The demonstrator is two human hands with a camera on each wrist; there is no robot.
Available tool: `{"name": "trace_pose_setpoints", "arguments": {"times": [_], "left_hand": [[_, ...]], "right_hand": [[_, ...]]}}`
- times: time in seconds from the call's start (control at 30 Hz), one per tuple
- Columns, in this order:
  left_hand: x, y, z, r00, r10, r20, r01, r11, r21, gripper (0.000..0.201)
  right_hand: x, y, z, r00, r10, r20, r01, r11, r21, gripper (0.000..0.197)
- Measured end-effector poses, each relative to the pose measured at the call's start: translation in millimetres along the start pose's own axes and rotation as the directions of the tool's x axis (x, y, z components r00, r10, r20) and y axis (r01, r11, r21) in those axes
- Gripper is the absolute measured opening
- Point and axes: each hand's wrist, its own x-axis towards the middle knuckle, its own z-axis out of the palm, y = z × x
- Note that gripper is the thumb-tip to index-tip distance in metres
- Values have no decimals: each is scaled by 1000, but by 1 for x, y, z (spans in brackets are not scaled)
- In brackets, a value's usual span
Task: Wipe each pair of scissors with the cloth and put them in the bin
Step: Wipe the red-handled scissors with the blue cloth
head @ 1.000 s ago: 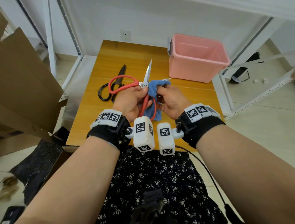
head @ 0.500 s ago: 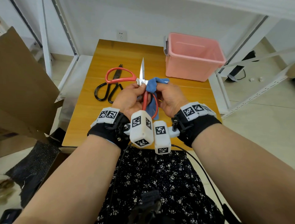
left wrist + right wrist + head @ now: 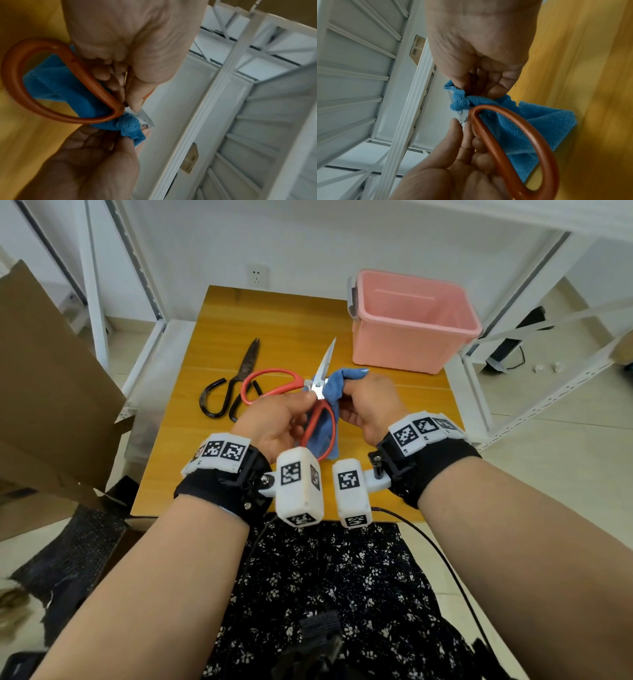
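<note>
Red-handled scissors [image 3: 270,380] are spread wide above the wooden table [image 3: 281,313], one steel blade [image 3: 325,361] pointing away. My left hand [image 3: 274,422] grips them near the pivot, with one red loop [image 3: 56,86] beside the palm. My right hand [image 3: 368,402] pinches a blue cloth [image 3: 334,386] folded over the other blade, which is hidden inside it. The cloth [image 3: 530,121] hangs down behind the red loop [image 3: 518,148]. Black-handled scissors [image 3: 233,385] lie flat on the table to the left. A pink bin [image 3: 411,320] stands at the far right of the table.
A large cardboard sheet [image 3: 44,392] leans at the left of the table. White metal shelving frames [image 3: 548,313] stand to the right and behind. A wall socket [image 3: 257,276] is behind the table. A black cable [image 3: 442,559] runs from the right wrist over my lap.
The red scissors have turned so the free blade leans more to the right. The hands and cloth stay together at the pivot. The head view has drifted slightly.
</note>
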Motion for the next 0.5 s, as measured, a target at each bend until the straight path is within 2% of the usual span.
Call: {"name": "trace_pose_setpoints", "arguments": {"times": [0.1, 0.17, 0.27, 0.4, 0.5], "left_hand": [[2, 0, -1, 988, 149, 36, -153, 945, 290, 11], [1, 1, 0, 972, 229, 52, -231, 895, 381, 10], [-2, 2, 3, 954, 282, 105, -299, 858, 416, 7], [-6, -1, 8, 931, 339, 134, -364, 836, 411, 13], [-5, -4, 8, 882, 456, 122, -454, 749, 483, 16]], "right_hand": [[0, -4, 0, 1000, 21, -9, -21, 999, -46, 23], [2, -7, -1, 999, 28, -23, -29, 998, -55, 27], [0, -8, -1, 1000, 23, -12, -24, 997, -80, 23], [-7, -8, 1, 998, 32, 56, -28, 998, -60, 22], [-7, -10, 3, 998, 25, 51, -19, 994, -111, 17]]}}
